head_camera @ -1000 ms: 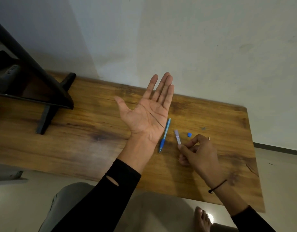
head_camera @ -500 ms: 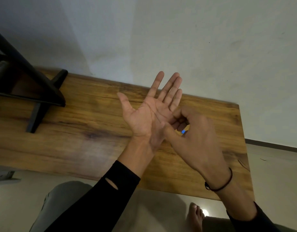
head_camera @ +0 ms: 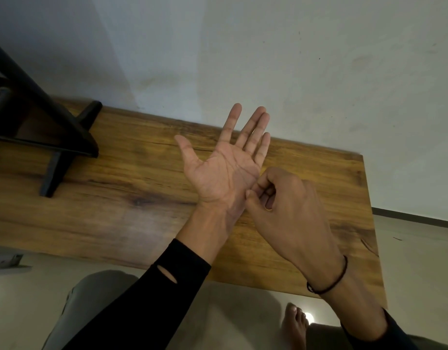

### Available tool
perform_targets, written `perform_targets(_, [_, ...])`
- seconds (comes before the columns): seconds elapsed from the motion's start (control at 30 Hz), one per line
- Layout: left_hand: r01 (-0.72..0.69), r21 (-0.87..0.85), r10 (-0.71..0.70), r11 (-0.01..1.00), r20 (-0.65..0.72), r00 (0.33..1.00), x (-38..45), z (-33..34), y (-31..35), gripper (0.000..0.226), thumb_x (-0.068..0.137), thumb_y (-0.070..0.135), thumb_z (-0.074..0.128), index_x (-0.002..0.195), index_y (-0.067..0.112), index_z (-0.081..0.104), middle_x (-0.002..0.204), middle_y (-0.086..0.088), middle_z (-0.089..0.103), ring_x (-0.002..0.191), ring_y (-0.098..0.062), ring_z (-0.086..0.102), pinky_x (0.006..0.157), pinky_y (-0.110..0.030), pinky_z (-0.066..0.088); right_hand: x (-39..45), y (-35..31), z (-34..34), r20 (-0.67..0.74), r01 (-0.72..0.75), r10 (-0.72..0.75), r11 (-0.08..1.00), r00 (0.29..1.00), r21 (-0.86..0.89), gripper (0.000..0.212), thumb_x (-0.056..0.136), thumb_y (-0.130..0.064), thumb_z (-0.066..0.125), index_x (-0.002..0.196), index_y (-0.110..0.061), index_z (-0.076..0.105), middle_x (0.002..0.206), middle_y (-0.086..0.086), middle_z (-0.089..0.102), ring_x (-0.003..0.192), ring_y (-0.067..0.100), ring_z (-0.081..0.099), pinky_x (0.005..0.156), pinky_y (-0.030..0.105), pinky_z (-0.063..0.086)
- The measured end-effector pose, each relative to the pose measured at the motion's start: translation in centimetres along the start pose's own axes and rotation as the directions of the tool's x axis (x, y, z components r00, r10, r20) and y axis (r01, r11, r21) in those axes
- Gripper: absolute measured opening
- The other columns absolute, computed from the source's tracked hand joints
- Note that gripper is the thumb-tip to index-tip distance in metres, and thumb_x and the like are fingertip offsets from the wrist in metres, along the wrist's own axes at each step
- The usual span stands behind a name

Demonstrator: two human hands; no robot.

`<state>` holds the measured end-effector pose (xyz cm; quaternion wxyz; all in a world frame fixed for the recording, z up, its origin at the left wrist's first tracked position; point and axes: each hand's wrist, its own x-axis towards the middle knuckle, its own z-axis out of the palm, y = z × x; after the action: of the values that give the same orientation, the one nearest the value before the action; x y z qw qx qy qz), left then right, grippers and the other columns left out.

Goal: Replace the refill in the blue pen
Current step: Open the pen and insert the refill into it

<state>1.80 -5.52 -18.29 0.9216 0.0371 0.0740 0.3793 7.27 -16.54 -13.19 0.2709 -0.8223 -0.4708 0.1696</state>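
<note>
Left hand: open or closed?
Open: left hand is palm up, fingers spread, nothing on it. Right hand is curled beside its heel.

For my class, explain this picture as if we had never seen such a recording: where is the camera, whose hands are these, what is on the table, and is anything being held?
There is one picture, taken by a camera worn on a person's head, looking down at their own hands; no machine is involved. The left hand is open, palm up, with nothing visible on it. The right hand is curled, its fingertips pinched against the heel of the left palm; whether it holds something small cannot be seen. Both hang over a wooden table set against a pale wall. A black stand sits at the table's left end. No pen or refill shows right now; the hands may be covering them. A cord bracelet circles the right wrist, and a bare foot shows below.
</note>
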Motion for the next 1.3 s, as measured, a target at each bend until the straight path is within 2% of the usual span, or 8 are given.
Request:
perform_targets(0.23, [0.089, 0.4, 0.02, 0.912, -0.259, 0.966, 0.6, 0.2, 1.6, 0.083, 0.103, 0.077, 0.032, 0.143, 0.012, 0.064, 0.138, -0.019, 0.074, 0.131, -0.029, 0.068, 0.114, -0.046, 0.05, 1.1, 2.3, -0.7, -0.04, 0.051, -0.044, 0.976, 0.998, 0.212, 0.011, 0.092, -0.016, 0.077, 0.082, -0.019, 0.071, 0.076, -0.007, 0.071, 0.074, 0.011, 0.066, 0.066, 0.023, 0.054])
perform_targets(0.37, [0.302, 0.952, 0.265, -0.053, -0.278, 0.923, 0.8, -1.0, 2.4, 0.037, 0.099, 0.064, 0.06, 0.1, 0.03, 0.073, 0.088, 0.007, 0.079, 0.081, -0.011, 0.074, 0.071, -0.031, 0.054, 2.3, 5.1, -1.6, -0.071, -0.034, 0.075, 0.885, 0.995, 0.464, 0.013, 0.094, -0.011, 0.079, 0.082, -0.015, 0.075, 0.077, -0.004, 0.073, 0.071, 0.013, 0.064, 0.07, 0.034, 0.057])
perform_targets(0.43, [0.307, 0.793, 0.285, -0.526, -0.176, 0.942, 0.5, -2.7, 1.8, 0.032, 0.093, 0.066, 0.067, 0.093, 0.034, 0.065, 0.08, 0.015, 0.067, 0.073, -0.002, 0.064, 0.059, -0.027, 0.043, 2.5, 6.1, -1.5, -0.068, -0.059, 0.121, 0.812, 0.99, 0.581, 0.01, 0.093, -0.008, 0.08, 0.083, -0.009, 0.077, 0.076, -0.003, 0.073, 0.066, 0.009, 0.06, 0.065, 0.036, 0.055])
perform_targets(0.53, [0.265, 0.519, 0.257, -0.813, -0.09, 0.962, 0.3, -5.1, 0.8, 0.04, 0.091, 0.065, 0.071, 0.103, 0.028, 0.063, 0.082, 0.015, 0.059, 0.074, -0.009, 0.057, 0.062, -0.03, 0.037, 2.8, 6.8, -1.1, -0.043, -0.091, 0.169, 0.707, 0.985, 0.701, 0.008, 0.092, -0.006, 0.081, 0.087, -0.001, 0.077, 0.074, -0.001, 0.072, 0.065, 0.01, 0.059, 0.057, 0.028, 0.054])
perform_targets(0.73, [0.225, 0.511, 0.22, -0.83, -0.07, 0.973, 0.9, -6.2, -0.3, 0.027, 0.094, 0.046, 0.076, 0.109, 0.024, 0.071, 0.103, 0.004, 0.075, 0.091, -0.018, 0.068, 0.071, -0.032, 0.042, 3.2, 7.7, -0.9, 0.017, -0.159, 0.251, 0.559, 0.968, 0.814, 0.004, 0.091, -0.005, 0.08, 0.089, -0.002, 0.076, 0.074, -0.003, 0.069, 0.072, 0.013, 0.058, 0.06, 0.031, 0.049])
perform_targets(0.9, [0.133, 0.804, 0.177, -0.58, -0.036, 0.984, 0.6, -4.8, -0.5, 0.006, 0.09, 0.032, 0.082, 0.093, 0.03, 0.077, 0.074, 0.019, 0.071, 0.069, -0.002, 0.071, 0.063, -0.02, 0.059, 3.3, 8.1, -0.9, 0.099, -0.214, 0.317, 0.349, 0.943, 0.913, 0.004, 0.093, -0.006, 0.076, 0.089, -0.008, 0.077, 0.083, 0.0, 0.07, 0.078, 0.012, 0.063, 0.073, 0.033, 0.055])
perform_targets(1.17, [-0.251, 0.941, 0.096, -0.227, 0.278, 0.956, -1.0, -3.0, -0.7, 0.015, 0.099, 0.023, 0.074, 0.105, 0.034, 0.067, 0.095, 0.017, 0.081, 0.096, 0.002, 0.078, 0.063, -0.01, 0.058, 3.6, 7.4, -1.8, -0.061, -0.009, 0.238, 0.281, 0.969, 0.96, 0.015, 0.082, -0.012, 0.079, 0.093, -0.001, 0.074, 0.09, 0.009, 0.076, 0.101, 0.034, 0.069, 0.093, 0.049, 0.061])
perform_targets(1.3, [-0.303, 0.927, 0.083, -0.223, 0.328, 0.941, -1.1, -2.7, -0.8, 0.015, 0.102, 0.027, 0.067, 0.109, 0.039, 0.061, 0.102, 0.02, 0.074, 0.1, -0.003, 0.075, 0.072, -0.016, 0.062, 3.3, 6.9, -2.0, -0.176, 0.076, 0.161, 0.492, 0.971, 0.867, 0.009, 0.089, -0.001, 0.077, 0.094, 0.005, 0.074, 0.093, 0.025, 0.076, 0.097, 0.046, 0.077, 0.087, 0.058, 0.065])
